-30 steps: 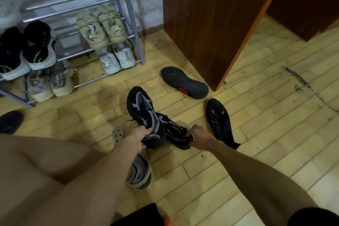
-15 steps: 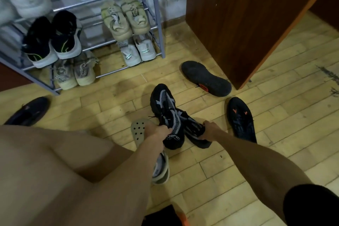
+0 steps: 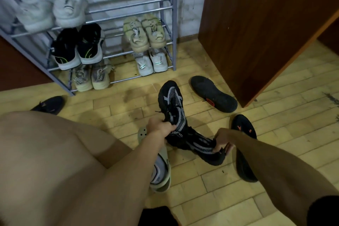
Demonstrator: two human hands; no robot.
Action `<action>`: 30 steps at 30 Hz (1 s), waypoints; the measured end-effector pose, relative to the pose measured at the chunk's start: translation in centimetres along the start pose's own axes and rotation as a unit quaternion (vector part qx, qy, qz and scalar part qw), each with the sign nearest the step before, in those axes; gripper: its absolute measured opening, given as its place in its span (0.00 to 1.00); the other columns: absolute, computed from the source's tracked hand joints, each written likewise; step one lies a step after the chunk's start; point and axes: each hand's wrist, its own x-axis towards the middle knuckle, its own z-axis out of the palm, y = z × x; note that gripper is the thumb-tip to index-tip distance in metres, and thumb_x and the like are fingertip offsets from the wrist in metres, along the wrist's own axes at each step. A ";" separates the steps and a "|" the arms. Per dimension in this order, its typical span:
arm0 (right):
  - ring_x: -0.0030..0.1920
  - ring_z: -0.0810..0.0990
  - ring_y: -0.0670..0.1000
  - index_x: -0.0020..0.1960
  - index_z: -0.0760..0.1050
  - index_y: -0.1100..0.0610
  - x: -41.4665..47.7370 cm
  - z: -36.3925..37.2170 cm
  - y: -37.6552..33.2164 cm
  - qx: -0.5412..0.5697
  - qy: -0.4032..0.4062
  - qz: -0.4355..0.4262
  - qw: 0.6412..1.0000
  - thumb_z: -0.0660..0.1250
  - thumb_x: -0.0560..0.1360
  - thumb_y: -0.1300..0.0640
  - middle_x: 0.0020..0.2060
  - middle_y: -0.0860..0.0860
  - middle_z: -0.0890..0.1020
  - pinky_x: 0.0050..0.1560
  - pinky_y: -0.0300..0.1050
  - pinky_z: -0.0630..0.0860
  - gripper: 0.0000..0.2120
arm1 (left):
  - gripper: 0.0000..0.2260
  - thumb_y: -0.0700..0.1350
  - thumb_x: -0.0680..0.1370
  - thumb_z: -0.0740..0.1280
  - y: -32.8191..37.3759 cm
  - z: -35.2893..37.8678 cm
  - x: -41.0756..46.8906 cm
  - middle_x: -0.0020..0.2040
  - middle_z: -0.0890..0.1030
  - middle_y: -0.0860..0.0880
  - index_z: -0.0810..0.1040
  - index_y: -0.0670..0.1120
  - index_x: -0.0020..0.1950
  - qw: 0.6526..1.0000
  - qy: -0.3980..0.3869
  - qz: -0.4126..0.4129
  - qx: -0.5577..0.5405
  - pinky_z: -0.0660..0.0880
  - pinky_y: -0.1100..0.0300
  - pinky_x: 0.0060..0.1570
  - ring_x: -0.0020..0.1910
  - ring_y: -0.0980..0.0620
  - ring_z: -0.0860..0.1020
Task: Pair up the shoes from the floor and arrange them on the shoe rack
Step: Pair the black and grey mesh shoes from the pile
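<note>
My left hand [image 3: 158, 126] grips a black and grey knit sneaker [image 3: 171, 102] at its collar, toe pointing toward the rack. My right hand [image 3: 222, 140] holds its matching sneaker [image 3: 201, 146], which lies low and tilted to the right. The metal shoe rack [image 3: 167, 29] stands at the back left with several pairs on its shelves: white sneakers [image 3: 67, 10], black ones [image 3: 78, 48], beige ones [image 3: 144, 32]. Loose on the floor are a black shoe sole-up [image 3: 213, 93], a black shoe with orange marks [image 3: 244, 126] and a grey sandal [image 3: 160, 172].
A dark wooden cabinet [image 3: 256, 24] stands at the right, close to the rack. Another dark shoe [image 3: 49, 104] lies on the floor at the left, beside my knee. Pale wooden floor lies between me and the rack.
The view has shifted so the rack sits closer and more central. Both hands have lifted the two knit sneakers slightly, and the right one has swung out to the right.
</note>
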 end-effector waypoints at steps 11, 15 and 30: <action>0.43 0.81 0.55 0.55 0.76 0.59 -9.4 -5.8 -7.5 0.171 0.132 -0.160 0.963 0.73 0.70 0.67 0.42 0.52 0.81 0.38 0.46 0.81 0.15 | 0.14 0.36 0.75 0.69 6.9 -4.3 -5.8 0.58 0.80 0.43 0.77 0.41 0.60 0.989 -0.023 0.043 -0.136 0.77 0.52 0.41 0.49 0.46 0.77; 0.48 0.82 0.56 0.52 0.77 0.57 -12.3 -7.6 -11.0 0.227 0.156 -0.208 0.939 0.73 0.70 0.67 0.45 0.53 0.83 0.43 0.50 0.82 0.13 | 0.16 0.32 0.69 0.74 11.1 -7.7 -7.3 0.52 0.82 0.43 0.79 0.40 0.54 0.973 0.055 0.127 -0.184 0.80 0.47 0.45 0.48 0.43 0.79; 0.51 0.82 0.62 0.51 0.76 0.64 -14.8 -16.0 -28.6 0.222 0.242 -0.254 0.910 0.76 0.67 0.66 0.52 0.60 0.82 0.34 0.52 0.83 0.15 | 0.11 0.34 0.66 0.77 24.6 -19.7 -1.4 0.41 0.80 0.43 0.77 0.42 0.43 0.950 0.147 0.217 -0.168 0.78 0.52 0.28 0.38 0.44 0.79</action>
